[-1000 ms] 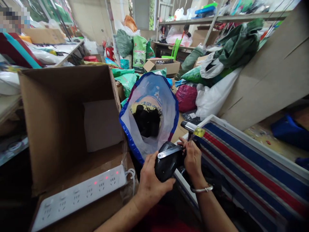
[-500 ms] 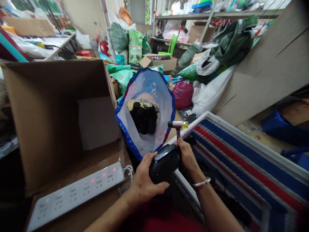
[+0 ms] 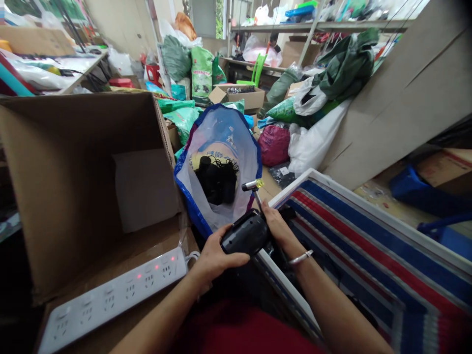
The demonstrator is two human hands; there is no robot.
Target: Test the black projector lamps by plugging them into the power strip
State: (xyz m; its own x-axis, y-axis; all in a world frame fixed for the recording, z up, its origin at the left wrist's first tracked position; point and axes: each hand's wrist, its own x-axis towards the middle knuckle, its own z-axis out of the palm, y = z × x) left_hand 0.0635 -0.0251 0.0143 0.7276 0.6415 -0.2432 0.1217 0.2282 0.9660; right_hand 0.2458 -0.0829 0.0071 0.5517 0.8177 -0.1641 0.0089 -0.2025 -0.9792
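Observation:
My left hand grips a rounded black plastic device, thumb below and fingers along its far side; its exact kind is unclear. In my right hand is a small hammer with a dark face at one end and a yellow face at the other. The hammer's head points up and left, above the device. My right fingers are closed on its handle and lie close beside the device. Just beyond my hands stands an open blue-rimmed bag with several black items and cords inside.
A large open cardboard box stands on the left, with a white power strip in front. A white frame with striped fabric fills the right. Behind are filled sacks, a maroon bundle and a green chair.
The hammer has tilted left and lowered towards the device. The device has rolled in my left hand, showing more of its black shell. The whole view has shifted slightly.

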